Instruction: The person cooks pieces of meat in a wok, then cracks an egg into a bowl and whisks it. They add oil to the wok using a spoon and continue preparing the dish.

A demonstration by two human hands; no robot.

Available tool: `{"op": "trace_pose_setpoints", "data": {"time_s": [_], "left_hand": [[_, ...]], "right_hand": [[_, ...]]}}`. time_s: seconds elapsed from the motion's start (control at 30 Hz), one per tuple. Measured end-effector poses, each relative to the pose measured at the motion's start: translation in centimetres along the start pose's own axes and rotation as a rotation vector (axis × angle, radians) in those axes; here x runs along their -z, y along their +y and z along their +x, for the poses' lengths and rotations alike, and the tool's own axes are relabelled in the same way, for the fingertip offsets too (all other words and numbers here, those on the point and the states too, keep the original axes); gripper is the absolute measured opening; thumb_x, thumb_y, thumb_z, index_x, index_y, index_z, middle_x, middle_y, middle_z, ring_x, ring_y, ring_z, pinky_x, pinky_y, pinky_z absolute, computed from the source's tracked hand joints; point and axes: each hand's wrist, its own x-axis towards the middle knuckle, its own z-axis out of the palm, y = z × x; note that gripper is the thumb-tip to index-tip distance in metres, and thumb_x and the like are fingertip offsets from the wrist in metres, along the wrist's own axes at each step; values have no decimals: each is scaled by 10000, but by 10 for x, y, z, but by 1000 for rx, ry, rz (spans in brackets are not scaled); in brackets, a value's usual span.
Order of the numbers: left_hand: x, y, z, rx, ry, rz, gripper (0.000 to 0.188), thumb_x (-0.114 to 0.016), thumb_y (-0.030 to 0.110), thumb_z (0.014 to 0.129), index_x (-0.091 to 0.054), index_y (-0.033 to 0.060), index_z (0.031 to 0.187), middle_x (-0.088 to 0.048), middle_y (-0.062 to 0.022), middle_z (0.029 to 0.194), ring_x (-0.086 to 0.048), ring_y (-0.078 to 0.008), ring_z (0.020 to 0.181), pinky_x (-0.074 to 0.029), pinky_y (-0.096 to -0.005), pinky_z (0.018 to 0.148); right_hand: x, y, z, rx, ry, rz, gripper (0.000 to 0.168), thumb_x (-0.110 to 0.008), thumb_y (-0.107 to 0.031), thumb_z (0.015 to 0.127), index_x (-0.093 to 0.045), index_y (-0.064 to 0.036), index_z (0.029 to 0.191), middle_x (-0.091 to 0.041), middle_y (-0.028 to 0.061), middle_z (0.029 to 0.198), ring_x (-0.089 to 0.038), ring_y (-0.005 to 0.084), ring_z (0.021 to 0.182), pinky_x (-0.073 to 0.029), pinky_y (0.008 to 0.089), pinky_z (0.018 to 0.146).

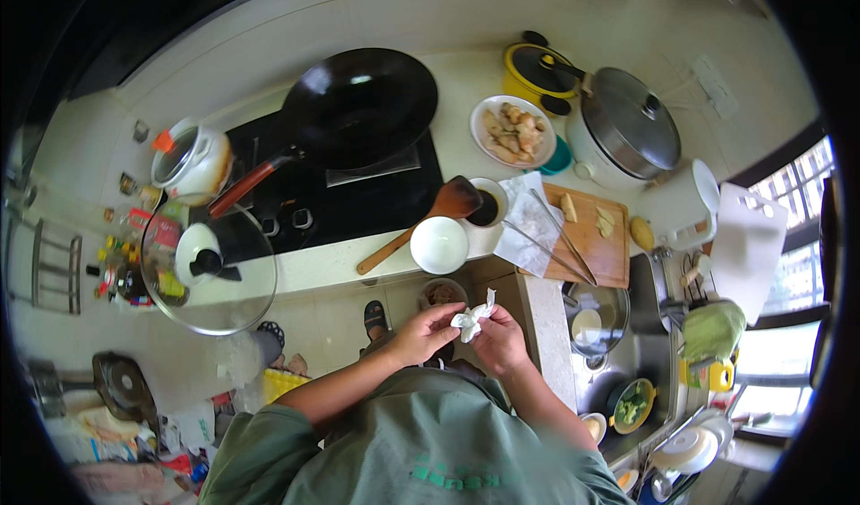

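A crumpled white paper towel [472, 318] is pinched between my two hands in front of my body. My left hand [430, 333] grips its left side with thumb and fingers, and my right hand [498, 340] holds the right side, where a twisted end sticks up. Beyond them, at the counter's edge, stands a white bowl [439, 245]. A wooden spatula [420, 226] lies behind that bowl, its darkened blade against a bowl of dark sauce [485, 202]. Metal tongs [561, 239] rest across white paper [527, 226] and a wooden cutting board [608, 256].
A black wok [363, 108] sits on the cooktop [349, 199], its handle pointing left. A glass lid [208, 303] stands at the left. Behind the board are a plate of browned food pieces [516, 132] and a lidded pot [625, 128]. The sink [618, 364] holds a colander of greens [631, 404].
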Motion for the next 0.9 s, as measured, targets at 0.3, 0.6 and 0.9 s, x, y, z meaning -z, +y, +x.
{"op": "trace_pose_setpoints", "data": {"time_s": [0.3, 0.6, 0.9], "left_hand": [[13, 19, -106, 101, 493, 285, 262, -644, 101, 959, -668, 24, 1208, -727, -87, 1069, -673, -136, 962, -533, -288, 842], [45, 6, -179, -107, 737, 592, 121, -708, 123, 889, -718, 14, 939, -697, -132, 861, -672, -261, 758, -533, -352, 692], [230, -105, -387, 263, 1293, 486, 129, -750, 150, 878, -715, 29, 848, -686, -80, 717, -634, -127, 627, -507, -294, 571]], "right_hand": [[-33, 102, 11, -354, -7, -720, 100, -583, 13, 923, -675, 12, 962, -691, 53, 826, -631, 97, 671, -509, 238, 608], [-89, 157, 12, -360, -769, -1804, 320, -603, -196, 828, -662, -30, 1096, -701, 218, 1022, -674, 393, 966, -537, 461, 832], [-70, 204, 22, -347, -380, -1712, 354, -634, -171, 867, -682, -66, 1202, -728, 142, 1030, -711, 218, 901, -555, 334, 807]]}}
